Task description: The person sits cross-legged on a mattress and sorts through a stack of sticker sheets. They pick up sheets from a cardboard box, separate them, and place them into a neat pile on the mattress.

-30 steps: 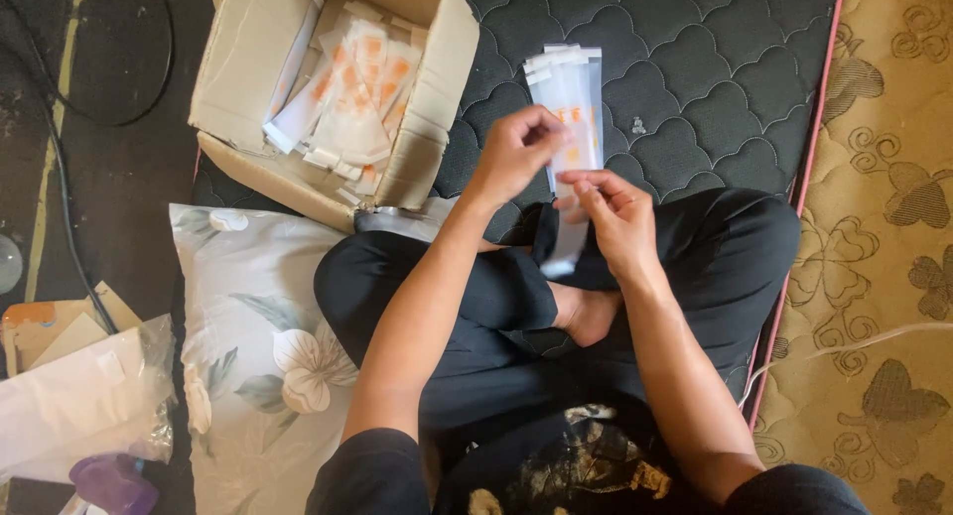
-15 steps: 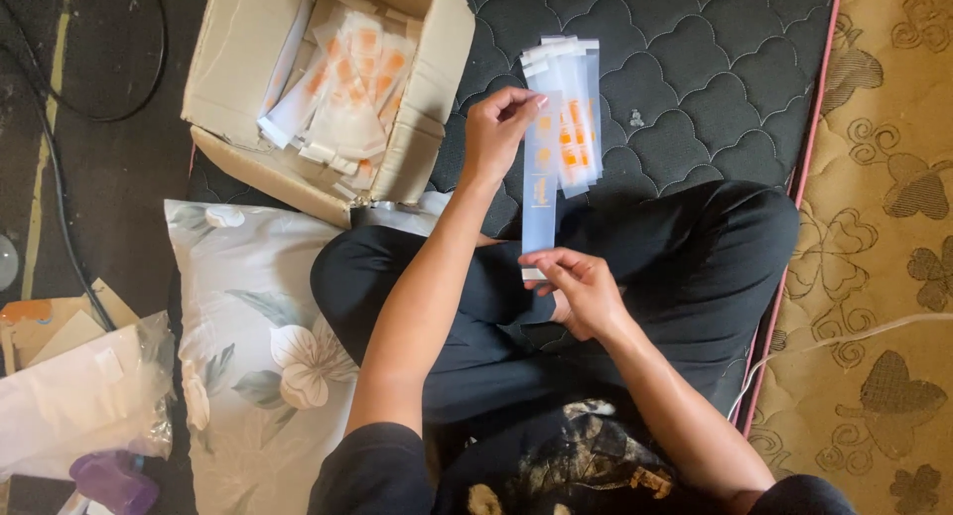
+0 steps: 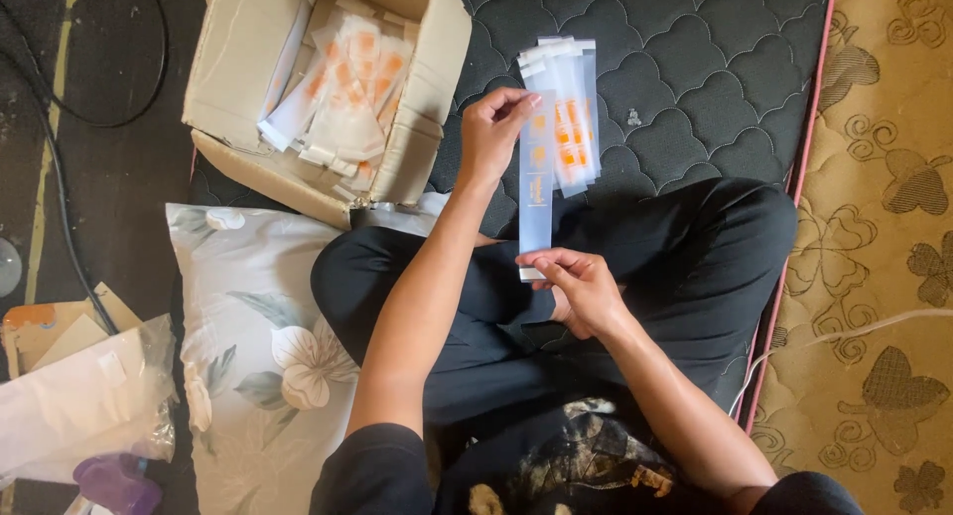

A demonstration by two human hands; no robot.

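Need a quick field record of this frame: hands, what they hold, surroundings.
left hand: pinches the upper part of a long clear sleeve that hangs down in front of a fanned stack of clear sleeves with orange prints
right hand: pinches the sleeve's lower end
posture: person sits cross-legged in black trousers
surface: dark quilted mattress
box: open cardboard box at upper left, filled with similar packets
beside: floral pillow at left; plastic bag at lower left
right edge: tan patterned rug
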